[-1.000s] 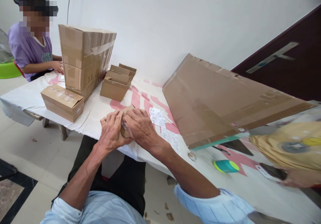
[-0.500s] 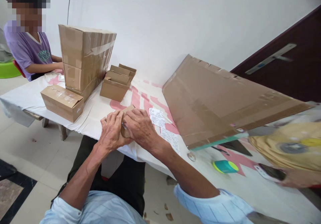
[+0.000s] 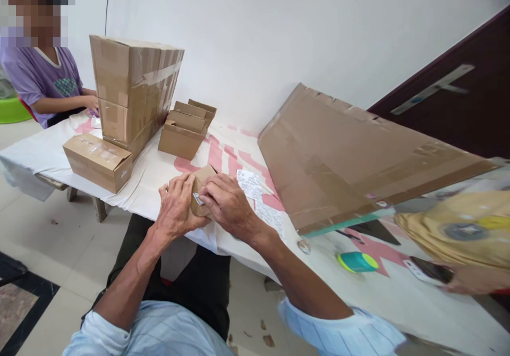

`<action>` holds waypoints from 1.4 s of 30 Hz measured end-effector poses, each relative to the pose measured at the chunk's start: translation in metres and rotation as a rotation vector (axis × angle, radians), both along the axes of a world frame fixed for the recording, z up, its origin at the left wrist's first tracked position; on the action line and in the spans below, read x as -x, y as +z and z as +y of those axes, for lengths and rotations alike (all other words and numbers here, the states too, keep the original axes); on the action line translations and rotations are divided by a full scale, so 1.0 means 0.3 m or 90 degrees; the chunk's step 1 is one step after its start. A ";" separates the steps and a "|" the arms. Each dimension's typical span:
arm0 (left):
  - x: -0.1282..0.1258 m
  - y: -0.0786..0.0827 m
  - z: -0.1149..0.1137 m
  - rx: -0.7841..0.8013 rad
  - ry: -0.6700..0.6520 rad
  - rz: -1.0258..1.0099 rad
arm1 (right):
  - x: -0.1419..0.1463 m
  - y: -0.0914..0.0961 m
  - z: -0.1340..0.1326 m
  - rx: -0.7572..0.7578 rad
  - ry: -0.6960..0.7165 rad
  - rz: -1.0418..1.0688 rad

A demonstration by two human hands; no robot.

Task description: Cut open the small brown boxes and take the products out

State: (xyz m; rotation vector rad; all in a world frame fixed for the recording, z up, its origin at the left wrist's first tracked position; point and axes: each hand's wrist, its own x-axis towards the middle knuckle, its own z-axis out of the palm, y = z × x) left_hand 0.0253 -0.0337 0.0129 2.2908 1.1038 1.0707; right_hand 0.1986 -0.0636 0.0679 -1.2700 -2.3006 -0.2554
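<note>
My left hand (image 3: pixel 177 207) and my right hand (image 3: pixel 227 203) both grip a small brown cardboard box (image 3: pixel 201 181) at the near edge of the white table (image 3: pixel 51 149). The box stands tilted between my palms, with a small silvery label or strip of tape (image 3: pixel 198 200) on its near face under my right fingertips. Printed white sticker sheets (image 3: pixel 251 185) lie on the table just right of my hands.
A large flat cardboard sheet (image 3: pixel 342 154) leans at the right. Stacked taped cartons (image 3: pixel 131 90), a closed box (image 3: pixel 98 162) and open small boxes (image 3: pixel 185 130) stand at left. A teal and yellow tape roll (image 3: pixel 357 262) lies right. Another person in a purple shirt (image 3: pixel 40 79) sits far left.
My hands have shifted slightly apart and the box has turned, so more of its near face and the silvery strip show. The other person's hand moved a little.
</note>
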 end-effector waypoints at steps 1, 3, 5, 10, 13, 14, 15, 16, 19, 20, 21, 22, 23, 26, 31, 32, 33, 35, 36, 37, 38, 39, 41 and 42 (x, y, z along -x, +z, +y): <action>0.001 0.001 0.000 0.000 -0.001 0.002 | -0.002 0.007 -0.007 0.014 0.005 0.047; 0.003 0.006 -0.001 0.004 -0.001 0.007 | -0.007 0.023 -0.023 0.033 0.012 0.145; 0.005 0.011 -0.002 0.010 -0.001 0.014 | -0.011 0.039 -0.038 0.037 0.011 0.228; 0.020 0.004 0.017 -0.002 -0.011 0.010 | -0.023 0.070 -0.071 0.048 -0.016 0.362; 0.051 -0.019 0.054 -0.020 -0.019 -0.013 | -0.052 0.080 -0.083 0.053 -0.042 0.428; 0.067 -0.027 0.072 -0.021 -0.022 -0.022 | -0.071 0.081 -0.086 0.046 -0.056 0.450; 0.085 -0.036 0.092 -0.017 -0.028 -0.030 | -0.097 0.080 -0.089 0.033 -0.073 0.472; 0.104 -0.044 0.113 -0.008 -0.036 -0.041 | -0.130 0.077 -0.092 0.015 -0.094 0.494; 0.166 -0.066 0.179 0.038 -0.053 -0.088 | -0.263 0.048 -0.111 -0.046 -0.180 0.552; 0.186 -0.074 0.199 0.058 -0.052 -0.101 | -0.315 0.031 -0.121 -0.062 -0.216 0.566; 0.204 -0.083 0.219 0.078 -0.051 -0.111 | -0.367 0.010 -0.133 -0.076 -0.254 0.578; 0.222 -0.092 0.236 0.098 -0.048 -0.119 | -0.420 -0.014 -0.145 -0.089 -0.291 0.592; 0.237 -0.102 0.253 0.121 -0.047 -0.130 | -0.470 -0.042 -0.157 -0.100 -0.327 0.606; 0.267 -0.124 0.293 0.188 -0.055 -0.189 | -0.605 -0.135 -0.191 -0.120 -0.415 0.645; 0.274 -0.122 0.322 0.286 -0.058 -0.263 | -0.768 -0.304 -0.253 -0.095 -0.542 0.691; 0.273 -0.120 0.325 0.293 -0.043 -0.257 | -0.792 -0.337 -0.268 -0.090 -0.562 0.697; 0.273 -0.121 0.329 0.293 -0.021 -0.247 | -0.813 -0.369 -0.284 -0.085 -0.580 0.700; 0.277 -0.133 0.341 0.295 0.033 -0.215 | -0.846 -0.428 -0.315 -0.071 -0.607 0.701; 0.282 -0.144 0.349 0.303 0.064 -0.198 | -0.859 -0.454 -0.329 -0.061 -0.615 0.699; 0.289 -0.157 0.360 0.316 0.093 -0.176 | -0.868 -0.478 -0.342 -0.050 -0.620 0.698; 0.296 -0.172 0.372 0.328 0.123 -0.147 | -0.876 -0.499 -0.352 -0.040 -0.623 0.696; 0.304 -0.187 0.386 0.332 0.151 -0.111 | -0.882 -0.518 -0.359 -0.030 -0.625 0.696; 0.316 -0.214 0.416 0.311 0.195 -0.039 | -0.890 -0.552 -0.364 -0.015 -0.627 0.696; 0.318 -0.222 0.430 0.297 0.205 -0.007 | -0.894 -0.567 -0.361 -0.008 -0.626 0.696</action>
